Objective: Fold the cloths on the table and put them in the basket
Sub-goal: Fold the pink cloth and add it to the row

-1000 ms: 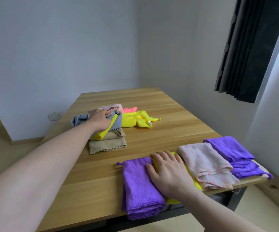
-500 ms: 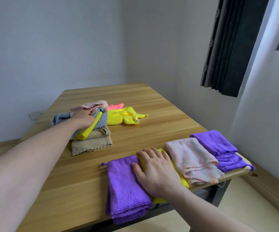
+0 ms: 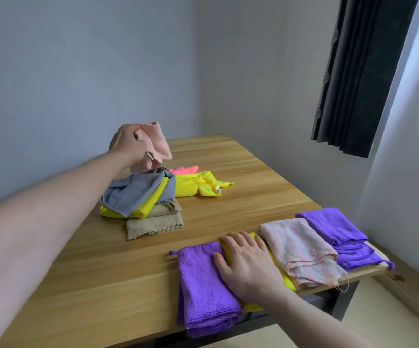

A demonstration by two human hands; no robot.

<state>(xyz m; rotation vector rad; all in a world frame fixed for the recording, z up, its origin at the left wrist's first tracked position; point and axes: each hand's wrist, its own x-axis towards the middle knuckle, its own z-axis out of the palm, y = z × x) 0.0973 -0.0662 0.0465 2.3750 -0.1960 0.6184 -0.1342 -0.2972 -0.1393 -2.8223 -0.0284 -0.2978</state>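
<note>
Pink cloth [image 3: 157, 144] bunched in the raised left hand [image 3: 128, 143]; right hand [image 3: 247, 264] flat, fingers straight, pressing folded yellow cloth [image 3: 282, 278].

On the wooden table [image 3: 133, 267], the left hand [image 3: 128, 143] grips a crumpled pale pink cloth [image 3: 157, 144], held above a pile of grey, yellow and tan cloths [image 3: 143, 199]. The right hand [image 3: 249, 264] rests flat on a folded yellow cloth [image 3: 282, 276], between a folded purple towel [image 3: 204, 287] and a folded pink-white towel [image 3: 301, 249].
</note>
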